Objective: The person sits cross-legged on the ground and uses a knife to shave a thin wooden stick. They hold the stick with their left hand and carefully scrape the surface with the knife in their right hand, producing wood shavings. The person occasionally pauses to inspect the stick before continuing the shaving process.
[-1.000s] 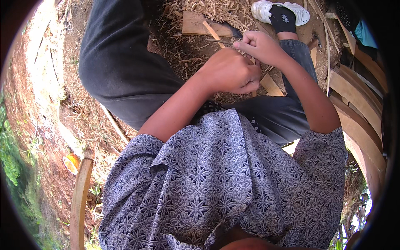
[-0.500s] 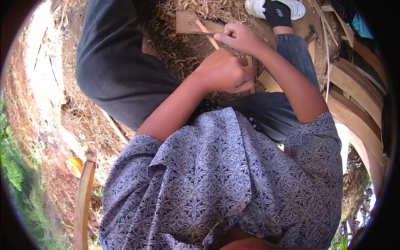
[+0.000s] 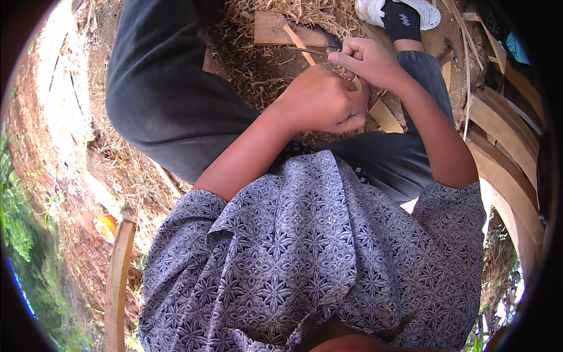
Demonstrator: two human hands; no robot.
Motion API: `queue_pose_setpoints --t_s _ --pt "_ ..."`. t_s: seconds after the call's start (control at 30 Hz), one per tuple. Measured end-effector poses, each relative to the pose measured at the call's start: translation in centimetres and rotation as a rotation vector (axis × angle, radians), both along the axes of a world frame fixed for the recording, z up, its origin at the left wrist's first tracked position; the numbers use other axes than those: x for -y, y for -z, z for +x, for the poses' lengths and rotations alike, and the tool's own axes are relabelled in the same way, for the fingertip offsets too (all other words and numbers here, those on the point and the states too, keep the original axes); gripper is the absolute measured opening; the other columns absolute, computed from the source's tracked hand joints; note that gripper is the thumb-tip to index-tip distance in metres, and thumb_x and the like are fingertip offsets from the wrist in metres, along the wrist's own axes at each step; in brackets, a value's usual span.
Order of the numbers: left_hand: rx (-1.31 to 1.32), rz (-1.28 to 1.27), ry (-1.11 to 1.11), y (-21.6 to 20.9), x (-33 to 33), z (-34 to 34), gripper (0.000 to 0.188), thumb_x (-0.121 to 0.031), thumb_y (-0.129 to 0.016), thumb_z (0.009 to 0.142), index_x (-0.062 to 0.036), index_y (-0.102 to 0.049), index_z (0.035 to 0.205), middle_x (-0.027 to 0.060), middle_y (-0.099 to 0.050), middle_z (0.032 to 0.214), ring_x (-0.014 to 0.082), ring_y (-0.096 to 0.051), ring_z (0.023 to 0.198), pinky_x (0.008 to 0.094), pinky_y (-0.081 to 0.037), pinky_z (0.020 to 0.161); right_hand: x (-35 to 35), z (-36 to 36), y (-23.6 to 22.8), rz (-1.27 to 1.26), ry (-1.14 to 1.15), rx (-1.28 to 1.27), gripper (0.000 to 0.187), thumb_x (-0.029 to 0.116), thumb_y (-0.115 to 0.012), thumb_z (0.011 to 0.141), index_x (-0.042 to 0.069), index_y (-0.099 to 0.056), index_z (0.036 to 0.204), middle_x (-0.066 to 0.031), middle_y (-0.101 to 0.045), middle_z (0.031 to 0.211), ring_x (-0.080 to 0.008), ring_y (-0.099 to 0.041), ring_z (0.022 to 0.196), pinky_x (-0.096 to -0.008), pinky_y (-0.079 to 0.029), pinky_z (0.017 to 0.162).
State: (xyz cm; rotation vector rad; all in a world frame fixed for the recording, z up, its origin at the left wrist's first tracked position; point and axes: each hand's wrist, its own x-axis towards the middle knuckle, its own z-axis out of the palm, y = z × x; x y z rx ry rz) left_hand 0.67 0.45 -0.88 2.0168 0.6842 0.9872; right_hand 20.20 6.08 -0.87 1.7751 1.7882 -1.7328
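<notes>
My left hand [image 3: 331, 101] is closed around a narrow light wooden strip [image 3: 359, 84], whose ends show above and below the fist. Just beyond it and to the right, my right hand [image 3: 370, 63] grips a knife; its thin dark blade [image 3: 308, 51] points left, and the handle is hidden in the fingers. The two hands are close together, above the ground between my legs. Another slim wooden stick [image 3: 299, 42] slants across a short flat board [image 3: 272, 29] past the blade. Whether its near end touches my left hand, I cannot tell.
Wood shavings [image 3: 240, 56] cover the ground between my legs. A small wooden offcut [image 3: 386, 116] lies right of my left hand. Curved planks [image 3: 504, 158] are stacked at the right. A long timber piece [image 3: 119, 281] stands at the lower left, near an orange object [image 3: 106, 226].
My right hand has moved right and slightly nearer, and the blade has moved right with it. My left hand has shifted a little to the right, still gripping the strip.
</notes>
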Motion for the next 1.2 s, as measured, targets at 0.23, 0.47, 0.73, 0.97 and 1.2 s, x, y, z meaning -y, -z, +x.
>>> queue_pose_setpoints --t_s 0.23,0.47,0.73,0.97,1.2 --pt "0.025 0.017 -0.016 0.0 0.0 -0.1 0.013 -0.017 -0.073 0.076 -0.0141 -0.063 0.068 0.0022 -0.057 0.057 0.0247 -0.062 0.054 0.0399 -0.048 0.049 0.8 -0.6 0.9 0.081 -0.033 0.047 0.042 0.041 -0.073 0.095 0.009 -0.054 0.075 0.0063 -0.048 0.058 -0.0019 -0.042 0.054 -0.0246 -0.033 0.05" --pt "0.03 0.025 -0.046 -0.3 0.1 -0.1 0.014 -0.016 -0.073 0.074 -0.014 -0.061 0.067 0.0027 -0.056 0.056 0.0247 -0.061 0.052 0.0395 -0.048 0.048 1.2 -1.1 2.6 0.175 -0.01 0.029 0.045 0.045 -0.074 0.093 0.009 -0.054 0.074 0.007 -0.044 0.058 -0.003 -0.038 0.056 -0.0261 -0.033 0.051" --pt "0.034 0.04 -0.021 -0.1 -0.2 0.4 0.015 -0.011 -0.072 0.071 -0.0127 -0.058 0.065 0.0035 -0.056 0.056 0.0251 -0.06 0.051 0.0385 -0.046 0.046 -0.7 -2.2 9.2 0.348 -0.005 0.183 0.052 0.058 -0.073 0.088 0.008 -0.062 0.077 -0.0039 -0.06 0.066 -0.0158 -0.059 0.062 -0.0344 -0.048 0.061" --pt "0.084 0.044 -0.053 0.1 -0.2 0.1 0.017 -0.009 -0.071 0.069 -0.0121 -0.055 0.064 0.0033 -0.056 0.057 0.0249 -0.06 0.051 0.0381 -0.046 0.046 1.1 -1.5 5.1 0.027 0.259 -0.063 0.046 0.049 -0.072 0.093 0.008 -0.057 0.079 0.0004 -0.059 0.062 -0.0068 -0.054 0.054 -0.0259 -0.042 0.049" --pt "0.165 0.082 -0.226 0.2 0.0 0.2 0.026 -0.004 -0.072 0.072 -0.0103 -0.05 0.061 0.0041 -0.052 0.053 0.0255 -0.057 0.047 0.0369 -0.044 0.044 2.7 -0.3 -0.2 -0.054 0.125 -0.029 0.041 0.042 -0.071 0.097 0.009 -0.054 0.078 0.0065 -0.049 0.061 -0.0021 -0.041 0.056 -0.0245 -0.032 0.05"
